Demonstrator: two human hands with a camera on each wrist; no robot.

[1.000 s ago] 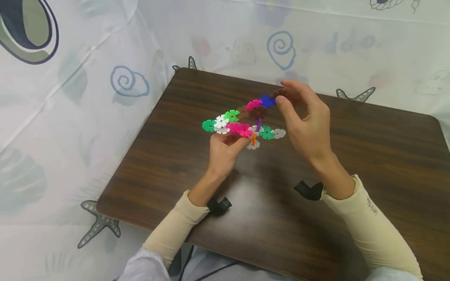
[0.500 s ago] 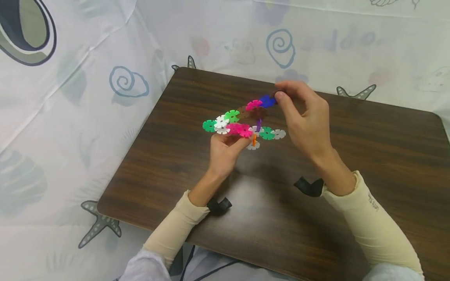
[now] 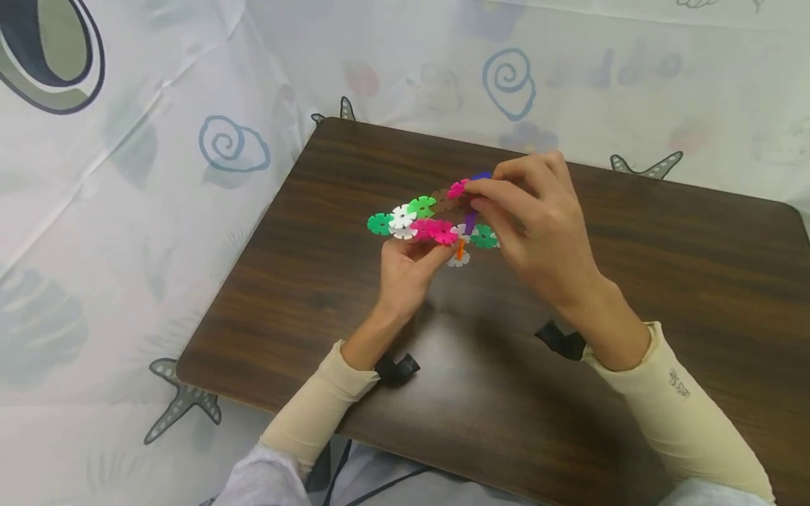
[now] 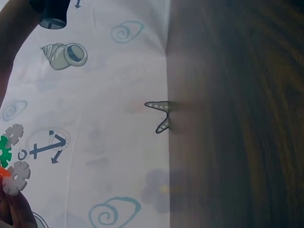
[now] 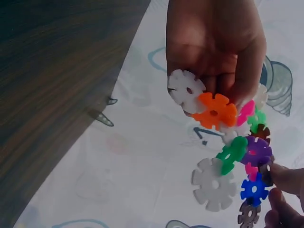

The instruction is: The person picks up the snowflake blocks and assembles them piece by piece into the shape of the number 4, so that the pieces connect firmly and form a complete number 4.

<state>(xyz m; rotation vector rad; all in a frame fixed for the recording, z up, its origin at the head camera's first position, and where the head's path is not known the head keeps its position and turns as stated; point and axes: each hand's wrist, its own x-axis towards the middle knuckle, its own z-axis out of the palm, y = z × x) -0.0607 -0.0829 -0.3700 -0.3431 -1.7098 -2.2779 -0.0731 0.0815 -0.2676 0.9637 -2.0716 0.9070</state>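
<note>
A joined build of interlocking snowflake discs (image 3: 444,232), in pink, white, green, brown, blue, purple and orange, is held up above the table. My left hand (image 3: 408,277) grips it from below at the pink discs. The fingers of my right hand (image 3: 544,228) reach its upper right, and in the right wrist view their tips pinch the edge of a dark brown disc (image 5: 267,175) beside the purple disc (image 5: 257,151). Below hangs a blue disc (image 5: 254,189) with another brown disc (image 5: 249,213) at its end. From the head, my right hand hides part of this branch.
The dark wood-grain table (image 3: 285,295) lies under both hands. A white cloth (image 3: 405,63) printed with shells and starfish hangs behind and to the left. Black wrist mounts (image 3: 397,369) stick out under the cream sleeves (image 3: 323,407).
My right hand has let go of the brown disc at the far end and moved left and inward, onto the build near the purple disc. The left hand keeps its hold, nearly still.
</note>
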